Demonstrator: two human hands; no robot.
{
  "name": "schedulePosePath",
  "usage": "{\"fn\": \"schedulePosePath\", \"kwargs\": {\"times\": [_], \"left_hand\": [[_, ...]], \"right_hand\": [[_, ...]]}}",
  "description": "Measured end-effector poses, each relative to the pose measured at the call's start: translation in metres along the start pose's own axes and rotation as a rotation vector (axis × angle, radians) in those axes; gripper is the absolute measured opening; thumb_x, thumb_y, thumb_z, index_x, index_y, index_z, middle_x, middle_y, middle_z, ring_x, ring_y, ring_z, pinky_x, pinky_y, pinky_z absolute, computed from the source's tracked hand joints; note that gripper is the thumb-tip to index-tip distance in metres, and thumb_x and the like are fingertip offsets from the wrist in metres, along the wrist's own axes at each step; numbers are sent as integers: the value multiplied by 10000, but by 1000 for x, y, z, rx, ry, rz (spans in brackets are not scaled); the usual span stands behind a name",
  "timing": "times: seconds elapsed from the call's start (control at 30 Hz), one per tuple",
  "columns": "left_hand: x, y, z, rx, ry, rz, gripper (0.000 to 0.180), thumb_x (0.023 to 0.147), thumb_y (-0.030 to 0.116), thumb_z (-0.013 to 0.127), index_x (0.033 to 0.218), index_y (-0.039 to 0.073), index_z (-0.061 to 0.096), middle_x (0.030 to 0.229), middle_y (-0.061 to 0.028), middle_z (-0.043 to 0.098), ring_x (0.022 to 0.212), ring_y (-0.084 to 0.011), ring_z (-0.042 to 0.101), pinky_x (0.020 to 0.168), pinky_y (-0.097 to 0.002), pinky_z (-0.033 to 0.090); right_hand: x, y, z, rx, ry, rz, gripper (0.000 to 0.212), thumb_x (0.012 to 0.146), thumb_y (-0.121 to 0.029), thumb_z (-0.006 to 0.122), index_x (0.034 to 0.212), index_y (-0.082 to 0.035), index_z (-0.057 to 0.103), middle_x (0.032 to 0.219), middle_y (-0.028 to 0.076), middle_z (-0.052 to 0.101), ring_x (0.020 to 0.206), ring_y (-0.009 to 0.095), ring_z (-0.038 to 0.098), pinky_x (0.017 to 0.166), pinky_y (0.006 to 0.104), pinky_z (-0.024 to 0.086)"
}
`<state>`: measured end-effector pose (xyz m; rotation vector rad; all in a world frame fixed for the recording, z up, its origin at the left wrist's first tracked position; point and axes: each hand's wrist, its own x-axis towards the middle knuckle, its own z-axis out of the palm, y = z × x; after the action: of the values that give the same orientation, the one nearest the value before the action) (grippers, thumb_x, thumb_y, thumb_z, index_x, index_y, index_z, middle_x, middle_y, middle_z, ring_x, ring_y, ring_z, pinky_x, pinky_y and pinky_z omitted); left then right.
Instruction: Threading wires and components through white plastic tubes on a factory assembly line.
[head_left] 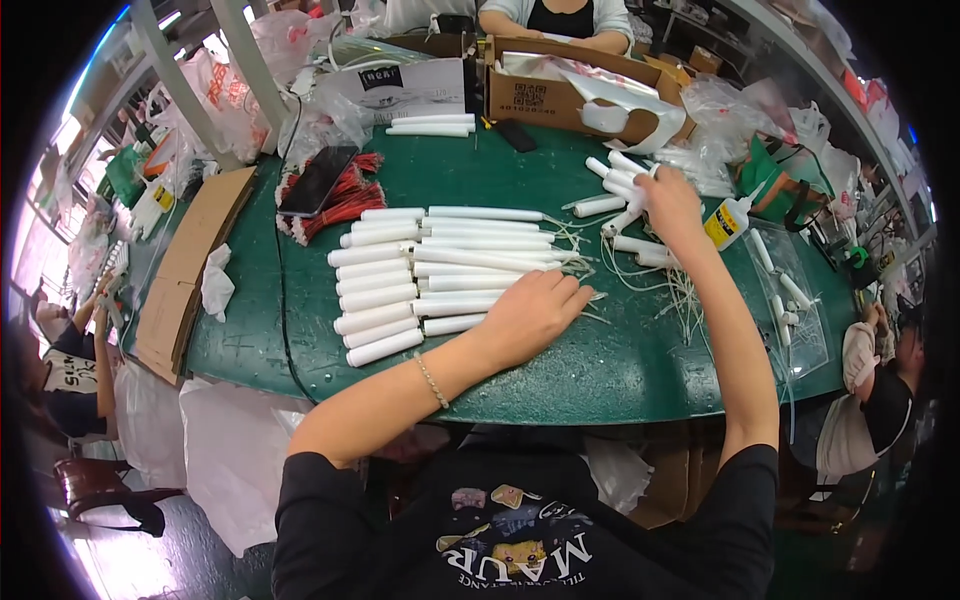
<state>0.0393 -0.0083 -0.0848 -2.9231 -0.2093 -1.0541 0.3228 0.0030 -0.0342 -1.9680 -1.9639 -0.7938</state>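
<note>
Two adjoining columns of white tubes lie side by side on the green table: a left column of thicker tubes point(376, 292) and a right column of slimmer tubes point(470, 256) with thin pale wires at their right ends. My left hand point(535, 312) rests palm down over the near right ends of the slimmer tubes, fingers slightly bent and reaching to the wires. At the right, my right hand point(675, 208) closes its fingers on a white tube in a loose pile of white tubes point(600, 206). The hand partly hides that tube. Thin wires point(685, 300) trail below the pile.
Red wire bundles point(345, 205) lie under a black phone point(318, 182) at the left. A glue bottle point(727, 222) stands beside my right wrist, near a clear bag of small white parts point(785, 290). Cardboard boxes point(520, 100) line the far edge, where another person sits.
</note>
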Motion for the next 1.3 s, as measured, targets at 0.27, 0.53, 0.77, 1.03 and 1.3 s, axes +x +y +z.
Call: {"fn": "schedulePosePath", "kwargs": {"times": [0.27,0.53,0.77,1.03,1.3], "left_hand": [[-5,14,-12,-69,-30,-92,350,783,180,624,1097,43,556,894,-84,543,850,-256,548,726,-365,441],[2,14,-26,-167,92,-112,314,813,152,616,1103,41,568,990,-107,557,914,-278,560,784,-377,455],[20,13,-45,-788,210,-510,348,917,161,538,1247,49,519,891,-83,575,779,-177,549,691,-291,440],[31,25,-79,-1261,-124,-696,318,952,276,518,1092,14,632,711,40,529,621,-22,452,542,-188,368],[28,29,-69,-1427,36,-838,273,929,260,563,1025,16,641,817,3,592,718,-52,527,623,-190,421]], "right_hand": [[4,5,-20,-167,-27,-183,151,737,-143,612,863,-60,607,896,130,550,917,309,545,754,423,447],[33,4,-127,321,445,285,294,842,-150,626,1091,-14,547,767,131,602,680,244,570,644,351,452],[-24,-75,-149,588,-27,109,342,814,-159,603,1130,-36,558,788,165,625,700,282,628,638,361,478],[-69,-114,-155,512,-228,-422,216,714,-108,589,911,-31,544,809,115,599,742,307,587,646,426,484],[-76,-110,-148,532,-262,-423,217,686,-75,573,895,-21,553,818,124,587,760,307,573,673,412,480]]}}
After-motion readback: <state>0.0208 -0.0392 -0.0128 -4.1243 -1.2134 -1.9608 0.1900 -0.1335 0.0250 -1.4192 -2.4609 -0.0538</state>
